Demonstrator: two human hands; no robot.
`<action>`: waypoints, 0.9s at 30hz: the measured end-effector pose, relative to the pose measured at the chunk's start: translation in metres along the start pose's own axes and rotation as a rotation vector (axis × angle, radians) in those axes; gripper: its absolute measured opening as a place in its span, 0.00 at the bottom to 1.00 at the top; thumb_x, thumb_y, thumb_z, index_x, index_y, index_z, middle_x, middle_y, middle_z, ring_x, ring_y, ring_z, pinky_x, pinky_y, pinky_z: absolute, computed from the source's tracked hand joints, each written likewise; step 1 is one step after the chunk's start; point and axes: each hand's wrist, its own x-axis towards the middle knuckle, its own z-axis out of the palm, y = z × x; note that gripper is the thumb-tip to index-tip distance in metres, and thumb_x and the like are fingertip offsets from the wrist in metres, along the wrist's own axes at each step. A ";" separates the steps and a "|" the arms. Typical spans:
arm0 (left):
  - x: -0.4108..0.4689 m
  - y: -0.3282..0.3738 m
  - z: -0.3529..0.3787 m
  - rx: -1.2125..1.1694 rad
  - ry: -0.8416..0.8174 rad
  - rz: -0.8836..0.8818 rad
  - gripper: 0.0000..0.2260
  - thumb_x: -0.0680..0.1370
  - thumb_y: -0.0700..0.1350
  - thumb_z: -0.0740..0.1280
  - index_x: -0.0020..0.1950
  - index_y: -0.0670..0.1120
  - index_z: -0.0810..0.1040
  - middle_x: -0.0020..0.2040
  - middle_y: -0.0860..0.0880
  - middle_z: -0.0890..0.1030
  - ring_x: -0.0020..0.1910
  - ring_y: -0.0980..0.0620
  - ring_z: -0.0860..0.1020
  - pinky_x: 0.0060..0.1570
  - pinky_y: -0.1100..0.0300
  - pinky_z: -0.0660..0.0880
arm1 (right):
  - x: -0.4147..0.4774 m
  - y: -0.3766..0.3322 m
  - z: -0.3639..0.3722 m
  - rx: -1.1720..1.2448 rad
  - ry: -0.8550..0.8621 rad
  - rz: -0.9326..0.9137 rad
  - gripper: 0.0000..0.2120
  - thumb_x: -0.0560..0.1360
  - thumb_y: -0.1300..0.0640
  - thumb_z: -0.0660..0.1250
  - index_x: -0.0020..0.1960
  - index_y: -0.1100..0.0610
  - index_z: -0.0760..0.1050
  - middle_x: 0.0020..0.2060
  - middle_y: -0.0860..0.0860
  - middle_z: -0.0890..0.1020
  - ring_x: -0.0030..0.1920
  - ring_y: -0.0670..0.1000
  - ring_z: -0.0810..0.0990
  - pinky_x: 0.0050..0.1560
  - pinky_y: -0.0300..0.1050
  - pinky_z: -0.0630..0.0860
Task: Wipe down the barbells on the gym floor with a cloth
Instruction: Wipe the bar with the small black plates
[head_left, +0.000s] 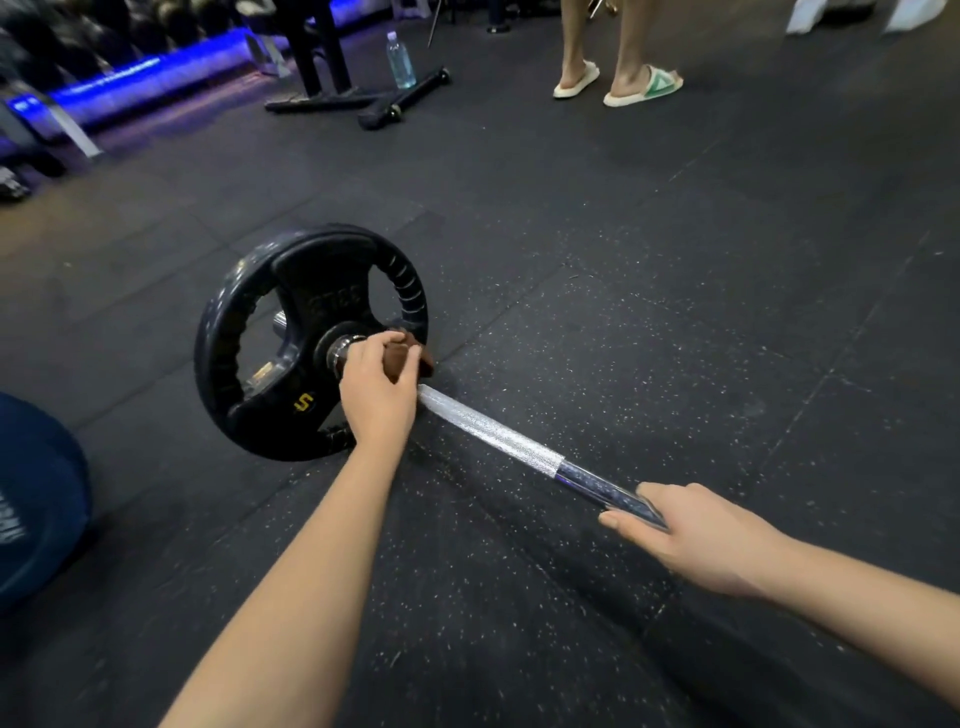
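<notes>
while the right hand closed its fingers and thumb round the smooth section of the barbell at the lower right of the frame, apparently to stop it rolling on the rubber floor, the left hand gripped a brown cloth bunched round the bar just beside the black weight plate at centre left, seemingly to scrub where shaft meets collar. a yellow "5" showed on the plate; its raised lettering was too blurred to read, as was white writing on a dark blue object at the left edge.
</notes>
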 end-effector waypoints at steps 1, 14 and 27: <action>-0.011 0.006 0.000 0.002 -0.010 0.014 0.10 0.79 0.52 0.71 0.60 0.54 0.80 0.59 0.56 0.78 0.59 0.57 0.75 0.59 0.55 0.73 | 0.000 0.000 0.000 -0.002 0.002 -0.002 0.28 0.77 0.26 0.53 0.43 0.52 0.69 0.35 0.49 0.78 0.32 0.47 0.74 0.33 0.43 0.69; -0.068 -0.002 -0.013 -0.487 0.343 -0.545 0.08 0.83 0.46 0.67 0.61 0.48 0.77 0.58 0.51 0.79 0.53 0.60 0.78 0.54 0.75 0.72 | 0.002 0.001 0.002 -0.009 0.000 0.009 0.29 0.76 0.26 0.53 0.43 0.52 0.70 0.36 0.50 0.80 0.32 0.48 0.75 0.33 0.43 0.70; -0.013 -0.031 -0.002 -1.414 -0.117 -1.022 0.30 0.83 0.60 0.62 0.72 0.36 0.75 0.66 0.33 0.79 0.65 0.33 0.79 0.69 0.37 0.72 | 0.001 0.001 -0.001 0.026 -0.024 0.026 0.27 0.77 0.27 0.55 0.42 0.51 0.70 0.33 0.47 0.79 0.30 0.46 0.74 0.32 0.41 0.69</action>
